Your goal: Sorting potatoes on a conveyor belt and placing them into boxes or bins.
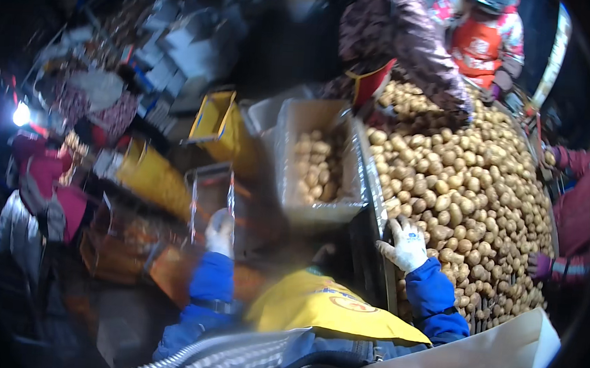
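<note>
My right hand (406, 245), in a white glove with a blue print, rests with fingers apart on the taped rim (376, 189) of the sorting table, touching the edge of the potatoes (458, 195). It holds no potato that I can see. My left hand (221, 230), also gloved and blurred by motion, is at the near right corner of an open crate (213, 183) with silvery tape on its rim. Whether its fingers grip that rim is unclear. A taped box (319, 206) partly filled with potatoes stands between my hands, against the table's left side.
Yellow crates (227, 128) and orange crates (110, 258) stand to the left. A co-worker in a patterned sleeve (432, 55) leans over the potatoes at the far end. Other people (484, 48) work along the far and right sides. A bright lamp (21, 114) shines at left.
</note>
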`<state>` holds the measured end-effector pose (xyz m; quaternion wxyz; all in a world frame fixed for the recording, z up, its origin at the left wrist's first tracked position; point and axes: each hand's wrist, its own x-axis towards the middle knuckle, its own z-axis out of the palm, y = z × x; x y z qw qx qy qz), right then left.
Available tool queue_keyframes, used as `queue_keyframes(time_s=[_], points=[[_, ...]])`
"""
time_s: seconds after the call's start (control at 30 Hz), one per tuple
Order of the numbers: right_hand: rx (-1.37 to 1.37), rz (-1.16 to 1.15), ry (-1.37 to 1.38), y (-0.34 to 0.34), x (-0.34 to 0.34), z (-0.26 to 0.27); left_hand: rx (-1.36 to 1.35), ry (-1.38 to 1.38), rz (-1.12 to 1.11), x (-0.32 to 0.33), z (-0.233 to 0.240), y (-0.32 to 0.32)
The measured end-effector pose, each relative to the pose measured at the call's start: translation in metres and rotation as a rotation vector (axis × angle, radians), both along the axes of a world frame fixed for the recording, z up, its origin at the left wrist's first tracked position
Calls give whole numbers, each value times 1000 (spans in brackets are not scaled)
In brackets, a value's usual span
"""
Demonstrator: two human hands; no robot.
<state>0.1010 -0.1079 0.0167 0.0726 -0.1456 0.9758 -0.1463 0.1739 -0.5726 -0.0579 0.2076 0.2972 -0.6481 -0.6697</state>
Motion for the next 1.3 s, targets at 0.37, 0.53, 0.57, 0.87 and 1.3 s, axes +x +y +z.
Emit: queue_keyframes(time_s=[0.37, 0.53, 0.57, 0.87, 1.3], points=[[-103, -471, 151, 70, 59, 47, -294, 77, -1251, -162, 57, 226], [79, -657, -19, 83, 83, 45, -756, 412, -1589, -155, 56, 295], [20, -618, 34, 84, 82, 43, -775, 416, -1657, -149, 55, 306], [286, -489, -66, 65, 16, 22, -1287, 200, -1560, -140, 29, 362], [388, -386, -62, 84, -81, -10, -1325, -190, -1525, -186, 34, 393]])
